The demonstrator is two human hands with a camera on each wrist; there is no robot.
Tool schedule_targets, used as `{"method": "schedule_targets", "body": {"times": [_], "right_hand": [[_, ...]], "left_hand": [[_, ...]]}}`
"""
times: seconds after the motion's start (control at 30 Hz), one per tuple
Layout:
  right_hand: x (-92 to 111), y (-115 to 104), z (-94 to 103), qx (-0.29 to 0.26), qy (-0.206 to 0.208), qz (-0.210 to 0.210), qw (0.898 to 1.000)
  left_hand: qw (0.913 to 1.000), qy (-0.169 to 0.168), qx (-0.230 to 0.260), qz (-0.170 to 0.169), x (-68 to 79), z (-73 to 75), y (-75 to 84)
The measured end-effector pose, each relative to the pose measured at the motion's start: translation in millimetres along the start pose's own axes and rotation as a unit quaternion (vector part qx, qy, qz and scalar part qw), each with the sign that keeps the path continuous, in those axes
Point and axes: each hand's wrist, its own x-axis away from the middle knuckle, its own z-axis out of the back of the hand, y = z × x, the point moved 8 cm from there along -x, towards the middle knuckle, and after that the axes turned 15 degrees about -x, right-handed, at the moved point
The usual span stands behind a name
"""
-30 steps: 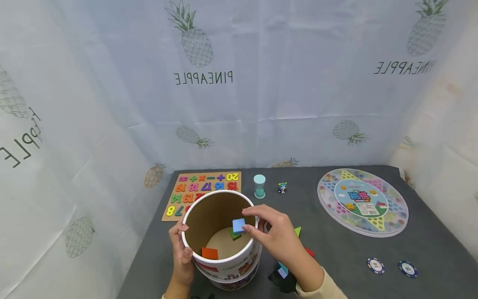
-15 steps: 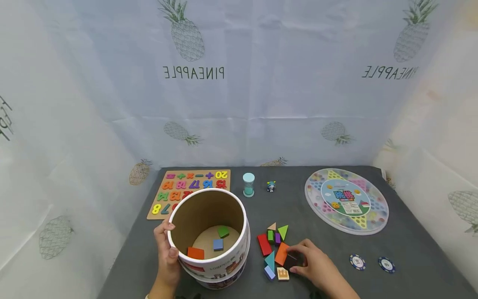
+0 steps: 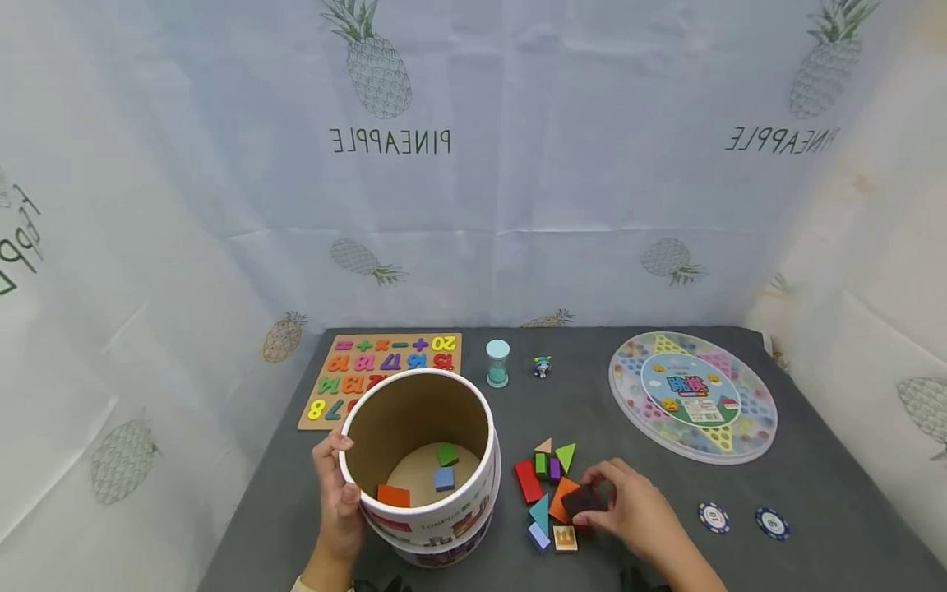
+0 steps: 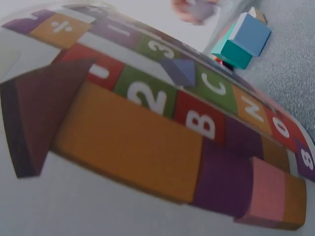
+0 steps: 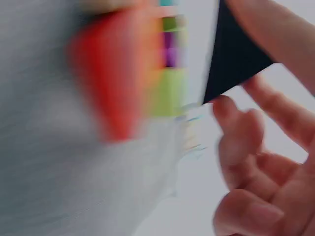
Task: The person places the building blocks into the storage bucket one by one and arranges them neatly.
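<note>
My left hand (image 3: 340, 501) grips the left rim of a white bucket (image 3: 422, 530), which tilts toward me. Inside lie a green block (image 3: 446, 454), a blue block (image 3: 444, 478) and an orange-red block (image 3: 393, 496). To the right of the bucket, my right hand (image 3: 629, 510) pinches a dark triangular block (image 5: 234, 54) between thumb and fingers, over the edge of a block pile. That pile includes a red block (image 3: 528, 481), an orange block (image 3: 562, 493), a teal triangle (image 3: 540, 514), a blue block (image 3: 538, 537) and a tan printed block (image 3: 565, 538).
Behind the bucket lies a number board (image 3: 333, 386). An hourglass (image 3: 498, 364) and a small figurine (image 3: 542, 367) stand at the back. A round Chinese checkers box (image 3: 693, 397) is at the right, with two poker chips, one nearer (image 3: 713, 518) and one farther right (image 3: 773, 524).
My right hand has let go of the blue block inside the bucket and moved right to the pile, where it now pinches the dark triangle. My left hand stays on the rim.
</note>
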Motion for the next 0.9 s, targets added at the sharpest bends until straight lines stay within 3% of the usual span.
{"method": "schedule_targets", "body": {"times": [0.1,0.2,0.3,0.4,0.5,0.63,0.77,0.9], "right_hand": [[-10,-46,21.5,-0.057,0.063,0.069,0.994],[-17,-106,31.1,-0.114,0.089,0.178,0.973],[-21,-159,21.5,-0.153,0.062,0.251,0.954],[-25,-194,1.1,-0.148,0.031,0.280,0.948],[-31,-207,-16.8,-0.109,0.024,0.273,0.956],[-33,-208,-29.1,-0.073,0.037,0.269,0.960],[-31,-205,-29.6,-0.081,0.036,0.293,0.952],[-30,-189,-15.7,-0.117,0.042,0.278,0.953]], "left_hand": [[0.9999,-0.002,-0.014,-0.002,-2.3,0.8,0.5],[0.9998,-0.001,-0.020,-0.005,-3.5,2.2,1.2],[0.9998,-0.003,-0.019,-0.006,-2.6,1.7,1.2],[0.9999,-0.003,-0.011,-0.008,-0.3,0.2,0.9],[1.0000,-0.003,-0.003,-0.009,0.4,-3.9,-1.9],[0.9999,-0.004,-0.005,-0.008,1.6,-7.0,-3.2],[0.9999,0.000,-0.011,-0.005,1.2,-5.3,-2.2],[1.0000,0.001,-0.007,-0.007,0.1,-3.0,-0.1]]}}
